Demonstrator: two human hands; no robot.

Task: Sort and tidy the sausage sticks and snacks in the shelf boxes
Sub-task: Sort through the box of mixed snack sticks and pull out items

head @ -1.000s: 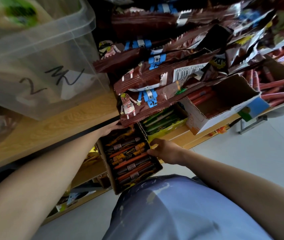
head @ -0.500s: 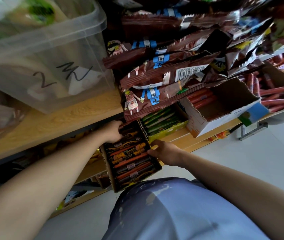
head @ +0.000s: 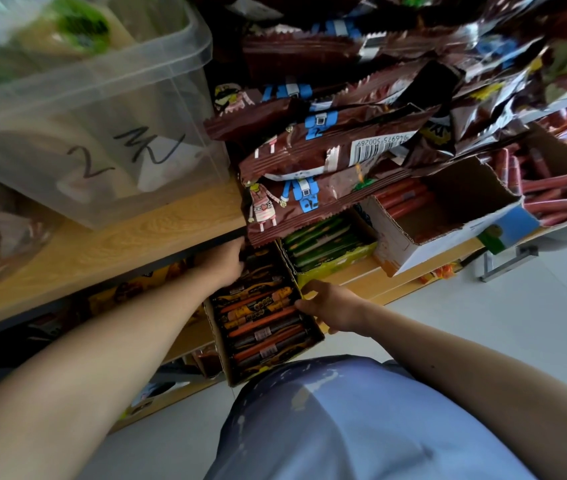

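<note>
A cardboard box [head: 221, 355] of black-and-orange sausage sticks [head: 261, 320] juts out from the lower shelf. My left hand [head: 225, 263] reaches into the box's far end under the upper shelf; its fingers are hidden among the sticks. My right hand [head: 332, 306] grips the box's right wall, thumb on the rim. A yellow-green box [head: 335, 263] of green-wrapped sticks stands just right of it. Brown snack bags [head: 316, 157] are piled above on the upper shelf.
A clear plastic bin [head: 95, 109] marked in black pen sits on the wooden upper shelf [head: 109, 244]. At right, an open white-fronted cardboard box [head: 448, 220] holds red sausages [head: 548, 192]. Pale floor [head: 483, 323] lies to the right. My blue-clad body fills the bottom.
My left hand has pushed further in over the far end of the box. My right hand stays on the box's right wall. The camera has shifted slightly.
</note>
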